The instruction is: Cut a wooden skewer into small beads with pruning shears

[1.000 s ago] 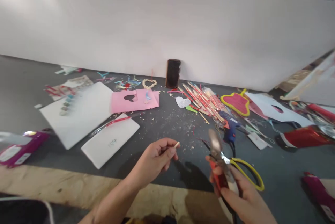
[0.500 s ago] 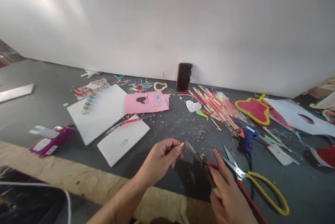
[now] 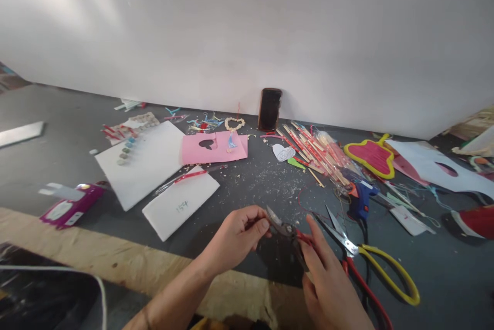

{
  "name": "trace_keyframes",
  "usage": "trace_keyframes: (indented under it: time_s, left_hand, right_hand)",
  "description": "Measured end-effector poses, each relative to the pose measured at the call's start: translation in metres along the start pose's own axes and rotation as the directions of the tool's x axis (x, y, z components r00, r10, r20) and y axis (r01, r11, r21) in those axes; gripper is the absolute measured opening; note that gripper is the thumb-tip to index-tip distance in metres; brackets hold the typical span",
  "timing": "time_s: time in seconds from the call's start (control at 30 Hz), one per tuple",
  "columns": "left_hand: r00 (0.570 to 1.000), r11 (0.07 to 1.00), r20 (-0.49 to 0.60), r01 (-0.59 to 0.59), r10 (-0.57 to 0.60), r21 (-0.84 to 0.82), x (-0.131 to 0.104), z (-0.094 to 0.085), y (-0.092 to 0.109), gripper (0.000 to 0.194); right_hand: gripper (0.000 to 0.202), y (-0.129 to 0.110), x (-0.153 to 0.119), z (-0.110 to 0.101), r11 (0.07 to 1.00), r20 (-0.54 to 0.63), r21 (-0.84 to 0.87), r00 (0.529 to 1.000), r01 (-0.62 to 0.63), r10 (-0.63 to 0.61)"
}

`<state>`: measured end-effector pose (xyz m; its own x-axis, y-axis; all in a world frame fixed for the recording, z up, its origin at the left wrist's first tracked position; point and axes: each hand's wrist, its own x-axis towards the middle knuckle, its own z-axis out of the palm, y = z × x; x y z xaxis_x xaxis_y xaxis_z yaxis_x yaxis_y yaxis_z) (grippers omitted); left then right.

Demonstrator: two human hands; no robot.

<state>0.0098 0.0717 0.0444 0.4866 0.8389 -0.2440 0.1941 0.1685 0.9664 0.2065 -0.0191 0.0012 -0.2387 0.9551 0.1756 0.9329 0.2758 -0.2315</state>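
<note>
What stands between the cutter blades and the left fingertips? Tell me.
Nothing visible does. The cutter in the right hand has its blade tips right at the left hand, by the pinching fingertips; whether a stick sits there is unclear.

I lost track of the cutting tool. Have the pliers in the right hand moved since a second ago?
Yes. The pliers have tipped from upright to pointing left, closing on the left hand, away from the yellow-handled scissors.

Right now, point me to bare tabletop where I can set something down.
Bare dark table lies far left, beyond the white sheet, and at the near right corner past the yellow-handled scissors. The stretch from the pink paper to the glue gun is crowded.
</note>
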Motion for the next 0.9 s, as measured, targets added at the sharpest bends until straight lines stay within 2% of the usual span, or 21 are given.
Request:
trace_keyframes:
  time_s: [0.17, 0.5, 0.63, 0.77, 0.83, 0.9]
  left_hand:
    - [1.0, 1.0, 0.011, 0.022, -0.022, 0.007, -0.001, 0.001, -0.004, 0.022]
    - [1.0, 0.999, 0.027, -0.001, 0.0, 0.032, -0.004, 0.0, -0.007, 0.025]
    - [1.0, 1.0, 0.028, 0.0, -0.001, 0.024, -0.006, -0.001, -0.005, 0.026]
    - [0.998, 1.0, 0.057, -0.011, 0.009, 0.026, -0.01, 0.0, 0.001, 0.027]
    - [0.997, 1.0, 0.07, -0.018, 0.016, 0.026, -0.012, 0.001, 0.003, 0.026]
    - [0.997, 0.999, 0.069, -0.018, 0.016, 0.033, -0.015, 0.002, 0.005, 0.026]
  right_hand:
    - [0.045, -0.002, 0.0, -0.002, 0.989, -0.085, -0.149, 0.996, 0.023, -0.036]
    - [0.044, -0.002, -0.005, 0.005, 0.99, -0.076, -0.141, 0.996, 0.027, -0.037]
    - [0.041, -0.004, -0.004, 0.007, 1.0, -0.053, -0.025, 0.999, -0.008, 0.007]
    - [0.051, -0.003, 0.0, 0.001, 0.981, -0.018, 0.144, 0.99, -0.132, 0.136]
    - [0.055, -0.003, 0.003, -0.003, 0.978, 0.038, 0.157, 0.991, -0.136, 0.132]
    - [0.051, -0.004, 0.005, -0.005, 0.985, 0.067, 0.141, 0.994, -0.099, 0.091]
